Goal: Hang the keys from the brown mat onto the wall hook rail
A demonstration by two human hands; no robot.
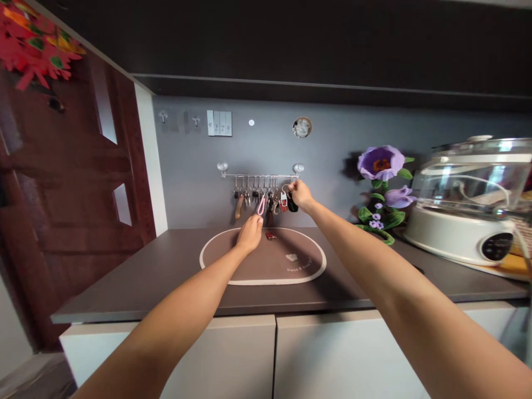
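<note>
A clear rail [261, 176] on the grey wall carries several hooks with keys [247, 198] and key tags. My right hand [301, 195] is closed in a pinch at the rail's right end, on a key ring [286, 188]. A red and white tag [284, 201] and a black fob [293, 203] hang just beneath its fingertips. Lower down, my left hand [250, 233] has its fingers curled closed over the mat. A pink strap [261, 205] hangs right above it; whether the fingers hold its end is hidden. On the mat lies a small red item [271, 236].
The brown oval mat [249, 271] with a pale rim lies on the dark counter [174, 271]. Purple flowers [381, 163] and a white steamer-like appliance [453, 227] stand at right. A dark cabinet [266, 44] overhangs the counter; a red-brown door [95, 194] is at left.
</note>
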